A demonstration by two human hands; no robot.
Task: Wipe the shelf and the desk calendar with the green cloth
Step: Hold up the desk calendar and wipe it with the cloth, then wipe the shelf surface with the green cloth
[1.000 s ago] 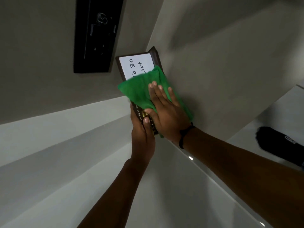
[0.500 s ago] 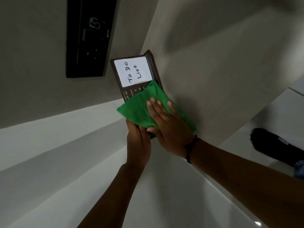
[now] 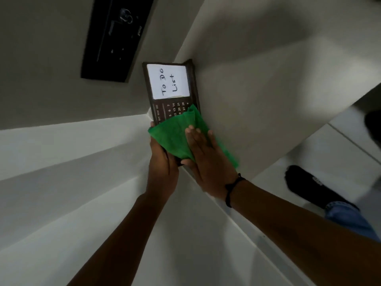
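Calendar (image 3: 171,93) stands up from the left hand (image 3: 162,162), which grips its lower end, fingers closed around it. Its long axis runs away from the person, note panel farthest. The right hand (image 3: 208,159) presses the green cloth (image 3: 175,137) flat on the lower date grid, fingers together and straight, so the unwiped face lies beyond its fingertips.

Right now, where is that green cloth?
In the head view, near the middle, the green cloth lies over the lower end of the desk calendar, pressed flat under the right hand, while the left hand grips the calendar's bottom edge.
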